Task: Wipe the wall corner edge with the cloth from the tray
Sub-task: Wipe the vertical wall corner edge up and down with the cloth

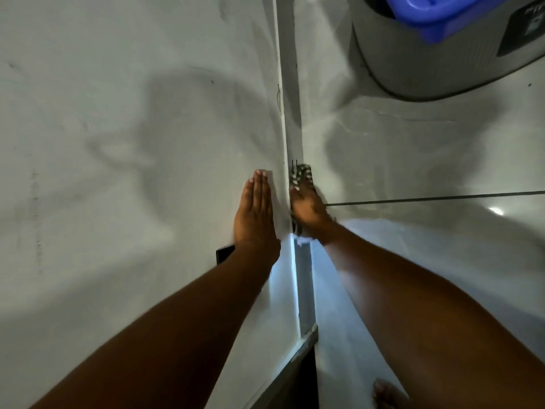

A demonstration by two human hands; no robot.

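The white wall corner edge (pixel 285 119) runs from the top of the head view down the middle. My right hand (pixel 308 209) presses a dark-and-light patterned cloth (pixel 302 174) against the right face of that edge; the cloth sticks out beyond my fingertips. My left hand (pixel 256 211) lies flat on the wall just left of the corner, fingers straight and together, holding nothing. No tray is in view.
A grey bin-like appliance (pixel 436 54) with a blue plastic container (pixel 433 16) in it stands on the floor at the top right. A dark tile joint (pixel 442 197) crosses the floor. A small black plate (pixel 224 253) sits on the wall under my left wrist. My bare foot (pixel 389 394) shows at the bottom right.
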